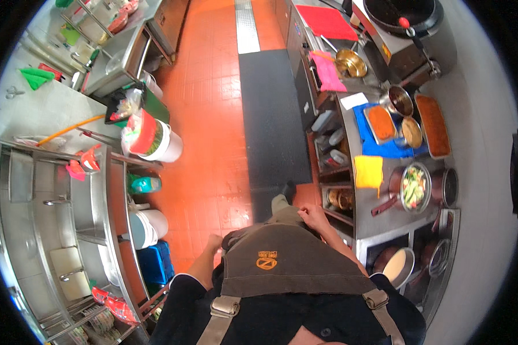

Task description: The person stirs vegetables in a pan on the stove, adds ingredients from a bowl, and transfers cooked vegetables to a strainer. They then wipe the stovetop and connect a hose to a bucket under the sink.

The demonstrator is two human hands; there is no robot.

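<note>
My left hand (216, 242) hangs by the left side of my brown apron (280, 246), partly hidden behind its edge. On the other side, my right hand (314, 217) is held at the apron's right edge with its fingers curled, and I see nothing in it. Closest to that hand is the steel counter (367, 220) on the right. A saucepan of chopped vegetables (414, 188) stands on it beside a folded yellow cloth (368, 171). Lower down, a pan of pale cream-coloured liquid (395, 264) sits on the stove.
Red floor tiles (203, 129) and a black mat (276, 116) run ahead. White buckets (170, 144) and a bin (157, 101) stand along the left. Steel sinks (82, 202) line that side. Food trays (433, 125) and a wok (401, 15) are at right.
</note>
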